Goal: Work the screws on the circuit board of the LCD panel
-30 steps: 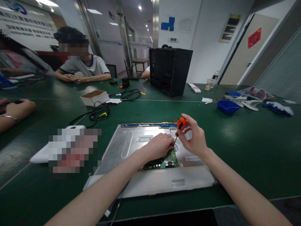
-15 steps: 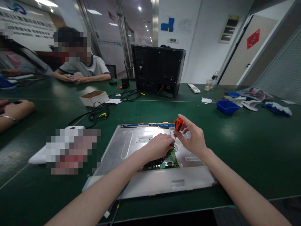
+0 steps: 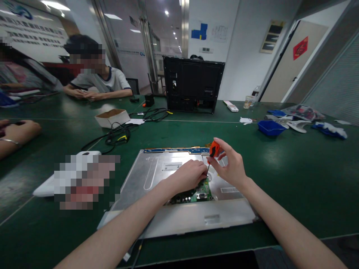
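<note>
Standing by the green tabletop point(image 3: 294, 175):
Left hand point(image 3: 188, 176): fingers curled together, pressing down on the green circuit board point(image 3: 202, 191) at the near edge of the metal monitor back panel point(image 3: 157, 175).
Screwdriver point(image 3: 213, 152): just right of that hand, long axis near upright, orange handle up, tip down by the left fingertips.
Right hand point(image 3: 231, 164): fingers clamped round the handle, the nearer hand to it.

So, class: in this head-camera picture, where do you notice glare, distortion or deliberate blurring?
Head view: ceiling lights throw pale glare on the glossy green table; wide-angle distortion bends the doorway and walls at the edges; pixelated blocks hide faces and a patch beside the silver metal monitor back panel; the orange-handled screwdriver in the right hand stays sharp.
</note>
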`<state>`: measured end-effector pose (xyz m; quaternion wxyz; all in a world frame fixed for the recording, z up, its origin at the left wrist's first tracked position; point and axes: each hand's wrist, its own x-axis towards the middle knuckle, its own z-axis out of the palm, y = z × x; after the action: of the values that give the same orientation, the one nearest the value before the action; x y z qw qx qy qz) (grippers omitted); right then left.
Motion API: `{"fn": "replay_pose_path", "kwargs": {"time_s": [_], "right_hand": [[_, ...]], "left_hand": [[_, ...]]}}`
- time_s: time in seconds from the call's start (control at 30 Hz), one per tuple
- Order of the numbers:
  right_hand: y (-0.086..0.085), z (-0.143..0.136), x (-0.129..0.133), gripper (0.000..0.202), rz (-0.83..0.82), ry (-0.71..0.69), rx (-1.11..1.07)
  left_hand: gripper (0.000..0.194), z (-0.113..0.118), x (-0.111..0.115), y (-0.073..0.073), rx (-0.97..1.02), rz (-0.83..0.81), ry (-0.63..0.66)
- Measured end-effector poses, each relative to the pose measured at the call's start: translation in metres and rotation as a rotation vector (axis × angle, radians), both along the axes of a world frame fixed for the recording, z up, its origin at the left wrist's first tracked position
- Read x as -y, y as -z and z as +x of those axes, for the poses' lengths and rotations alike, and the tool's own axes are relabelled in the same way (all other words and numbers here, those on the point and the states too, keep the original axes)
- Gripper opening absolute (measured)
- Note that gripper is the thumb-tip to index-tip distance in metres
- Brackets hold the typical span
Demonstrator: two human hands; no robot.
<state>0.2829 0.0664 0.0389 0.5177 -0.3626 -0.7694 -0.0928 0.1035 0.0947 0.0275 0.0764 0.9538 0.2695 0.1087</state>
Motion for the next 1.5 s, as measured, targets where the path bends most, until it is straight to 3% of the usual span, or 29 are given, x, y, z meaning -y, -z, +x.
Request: {"fn": "replay_pose_path", "kwargs": {"time_s": [0.5,1.5], "right_hand": [[0.003,0.002,0.003,0.066,-0.122,-0.129,-0.012],[0.003,0.001,0.000,0.061,-0.068,-0.077,-0.021]], "left_hand": [[0.008,0.005,-0.003,0.007,0.024,-0.010,0.000],[0.008,0.004,-0.003,0.008,0.011,-0.027,0.008]]}}
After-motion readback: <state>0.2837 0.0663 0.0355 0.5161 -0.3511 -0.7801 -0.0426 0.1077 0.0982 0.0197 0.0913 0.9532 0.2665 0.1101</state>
